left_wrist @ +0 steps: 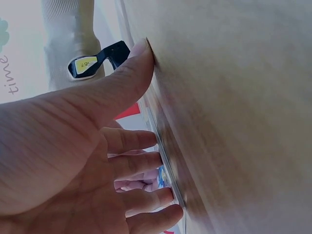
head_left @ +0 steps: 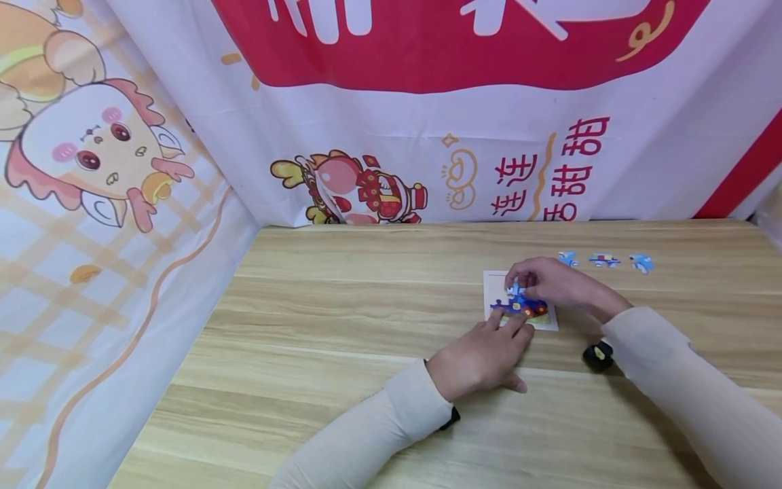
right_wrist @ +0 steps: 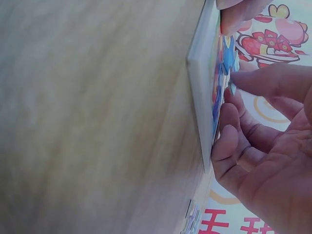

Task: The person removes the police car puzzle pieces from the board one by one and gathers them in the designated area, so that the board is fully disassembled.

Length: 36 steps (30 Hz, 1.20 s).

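A white-bordered jigsaw puzzle board (head_left: 492,280) lies on the wooden table, with blue and red pieces forming part of a picture. My right hand (head_left: 546,278) is over its upper right part. Between the thumb and index finger it pinches a small puzzle piece (right_wrist: 232,87), held at the board's face beside blue pieces. My left hand (head_left: 485,356) has its fingers spread nearly straight, with the fingertips (left_wrist: 151,139) resting on the board's near edge. Its thumb stretches to the side, down by the tabletop. The hands hide part of the picture.
Behind the right hand lie three loose puzzle pieces: a blue one (head_left: 567,258), a multicoloured one (head_left: 605,260) and another blue one (head_left: 641,263). A printed white and red cloth (head_left: 379,115) hangs along the table's far edge, and another (head_left: 153,272) on the left.
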Motion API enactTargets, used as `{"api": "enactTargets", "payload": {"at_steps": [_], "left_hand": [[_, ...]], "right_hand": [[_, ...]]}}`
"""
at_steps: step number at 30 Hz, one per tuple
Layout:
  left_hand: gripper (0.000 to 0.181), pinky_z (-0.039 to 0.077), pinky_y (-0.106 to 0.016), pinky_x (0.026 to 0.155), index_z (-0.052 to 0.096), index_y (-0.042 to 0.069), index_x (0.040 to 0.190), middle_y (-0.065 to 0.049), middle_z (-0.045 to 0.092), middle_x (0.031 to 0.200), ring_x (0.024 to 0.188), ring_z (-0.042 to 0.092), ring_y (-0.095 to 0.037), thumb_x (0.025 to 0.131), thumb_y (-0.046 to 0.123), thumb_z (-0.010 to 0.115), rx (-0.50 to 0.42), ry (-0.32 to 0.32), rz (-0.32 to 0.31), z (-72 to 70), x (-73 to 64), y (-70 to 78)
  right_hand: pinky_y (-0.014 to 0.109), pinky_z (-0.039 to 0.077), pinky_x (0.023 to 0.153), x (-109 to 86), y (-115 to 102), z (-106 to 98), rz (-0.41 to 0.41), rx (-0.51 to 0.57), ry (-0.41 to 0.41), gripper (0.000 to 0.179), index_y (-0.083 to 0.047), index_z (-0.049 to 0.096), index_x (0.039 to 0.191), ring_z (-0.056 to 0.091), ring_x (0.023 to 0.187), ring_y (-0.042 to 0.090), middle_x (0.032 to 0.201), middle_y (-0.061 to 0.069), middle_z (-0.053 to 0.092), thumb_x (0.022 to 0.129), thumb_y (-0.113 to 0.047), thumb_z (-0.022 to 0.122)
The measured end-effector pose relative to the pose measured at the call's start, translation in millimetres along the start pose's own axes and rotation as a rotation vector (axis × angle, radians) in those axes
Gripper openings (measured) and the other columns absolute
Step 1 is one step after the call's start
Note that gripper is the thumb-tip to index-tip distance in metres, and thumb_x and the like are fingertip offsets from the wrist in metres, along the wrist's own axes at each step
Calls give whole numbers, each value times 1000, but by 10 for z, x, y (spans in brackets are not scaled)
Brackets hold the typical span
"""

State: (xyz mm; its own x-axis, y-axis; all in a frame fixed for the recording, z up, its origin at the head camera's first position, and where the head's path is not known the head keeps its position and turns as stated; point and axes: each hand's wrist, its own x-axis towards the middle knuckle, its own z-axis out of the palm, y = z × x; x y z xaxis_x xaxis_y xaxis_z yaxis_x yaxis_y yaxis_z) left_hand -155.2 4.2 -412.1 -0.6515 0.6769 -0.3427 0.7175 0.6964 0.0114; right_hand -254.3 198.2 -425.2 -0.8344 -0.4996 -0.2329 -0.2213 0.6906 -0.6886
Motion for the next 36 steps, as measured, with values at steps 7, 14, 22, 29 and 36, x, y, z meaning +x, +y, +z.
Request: {"api": "enactTargets", "payload": {"at_steps": [7,14,22,29,36], "left_hand": [[90,38,-37,124,34,19,163,1,26,173,158,31,-31,92,62,69,1,1,-3,-1,-9,3],[89,38,-37,124,35,19,163,2,26,174,159,30,-31,92,61,70,-11,-2,-10,-14,-19,9],[90,38,-37,124,34,19,163,1,26,174,159,30,-31,92,62,69,-3,-3,-8,-12,-27,9],[89,38,-36,124,34,20,163,2,25,174,159,29,-31,93,61,69,-8,-5,-9,0,-12,5],[90,38,-37,124,33,19,163,1,24,174,159,29,-32,93,61,69,-9,-3,-6,-1,-11,7]], "right_hand": [[46,49,93,1,-15,-1,-19,25,33,21,-10,75,112,62,102,24,113,9,72,103,-3,57],[35,46,87,5,-28,12,-39,18,73,25,-12,77,107,62,97,22,108,6,74,102,1,56],[36,48,88,-9,-13,4,-38,26,68,26,-13,77,106,63,93,21,102,4,73,101,0,55],[36,49,84,-22,-7,1,-57,28,69,25,-13,77,106,62,86,21,96,3,72,101,0,55],[35,51,83,-44,-15,-9,-58,41,78,26,-12,76,107,64,88,21,103,6,73,100,1,55]]}}
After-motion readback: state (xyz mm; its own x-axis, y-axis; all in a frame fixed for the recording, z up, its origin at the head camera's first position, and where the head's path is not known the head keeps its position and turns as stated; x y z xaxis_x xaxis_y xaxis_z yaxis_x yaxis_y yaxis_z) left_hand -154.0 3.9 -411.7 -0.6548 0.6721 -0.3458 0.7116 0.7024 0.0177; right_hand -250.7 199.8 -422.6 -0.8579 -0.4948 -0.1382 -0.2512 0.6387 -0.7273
